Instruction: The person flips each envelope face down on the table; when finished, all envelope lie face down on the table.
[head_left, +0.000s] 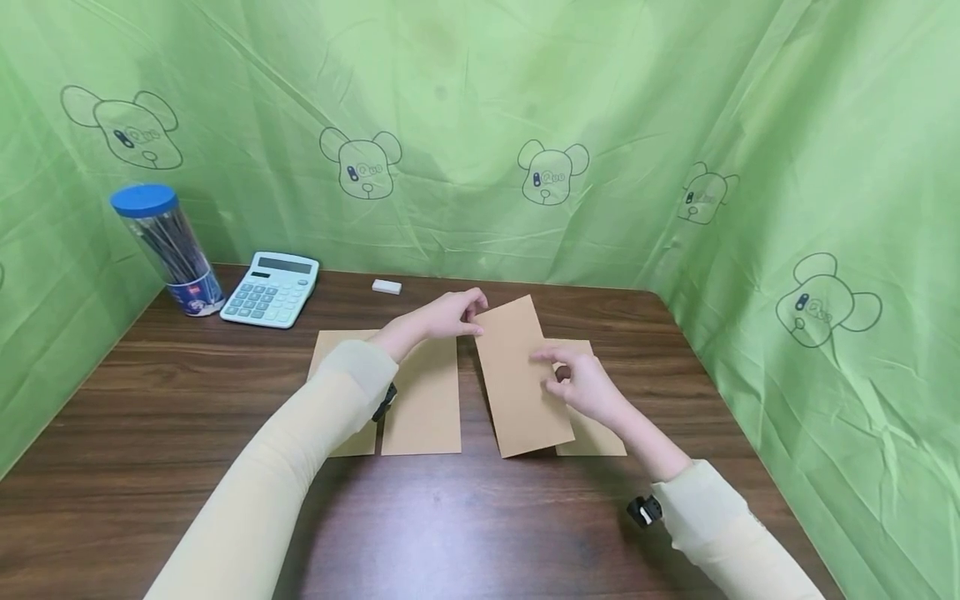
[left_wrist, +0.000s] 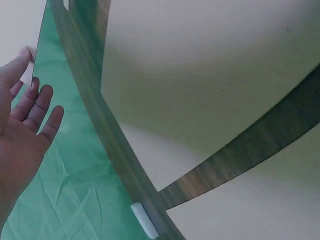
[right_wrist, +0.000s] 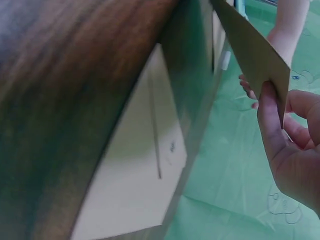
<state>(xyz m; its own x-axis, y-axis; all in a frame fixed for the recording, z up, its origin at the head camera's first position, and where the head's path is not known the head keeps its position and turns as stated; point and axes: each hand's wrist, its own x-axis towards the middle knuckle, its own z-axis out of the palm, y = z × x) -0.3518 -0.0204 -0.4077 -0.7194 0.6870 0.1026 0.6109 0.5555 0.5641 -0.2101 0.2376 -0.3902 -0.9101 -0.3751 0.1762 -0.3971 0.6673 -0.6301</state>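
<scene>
A brown paper sheet is lifted and tilted above the table, its lower edge toward the person. The left hand pinches its upper left corner; the left wrist view shows the thumb on one face and fingertips behind. At the sheet's right edge, the right hand grips it between thumb and fingers. Partly under the lifted sheet lies another brown sheet, which bears a dark line and a small mark in the right wrist view. Two more brown sheets lie side by side at left, the inner one beneath the left forearm.
On the dark wooden table, a light blue calculator lies at the back left beside a clear tube of thin dark sticks with a blue lid. A small white block sits near the back edge. Green cloth hangs around the table.
</scene>
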